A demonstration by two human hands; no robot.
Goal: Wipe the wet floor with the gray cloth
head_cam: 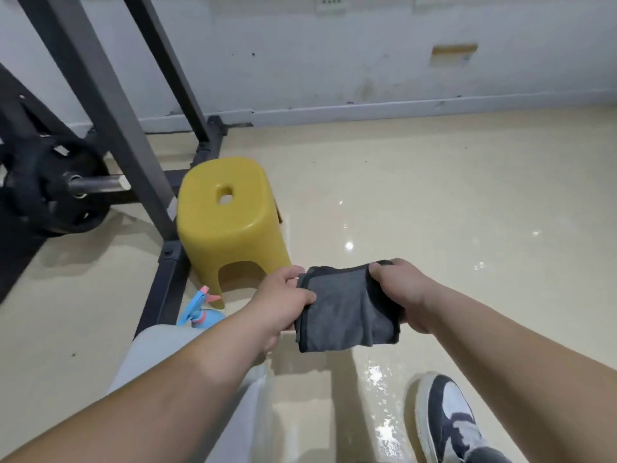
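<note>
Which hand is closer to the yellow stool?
Left. The left hand holds the gray cloth close beside the yellow stool; the right hand holds the cloth's other side, farther from it.

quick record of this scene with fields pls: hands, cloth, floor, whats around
left hand: grips the left edge of the gray cloth
right hand: grips the cloth's right edge
gray cloth: folded, held above the floor between both hands
floor: beige, glossy, wet sheen beside the shoe
nearby: yellow stool, blue spray bottle at its foot, black weight plate on the left
</note>
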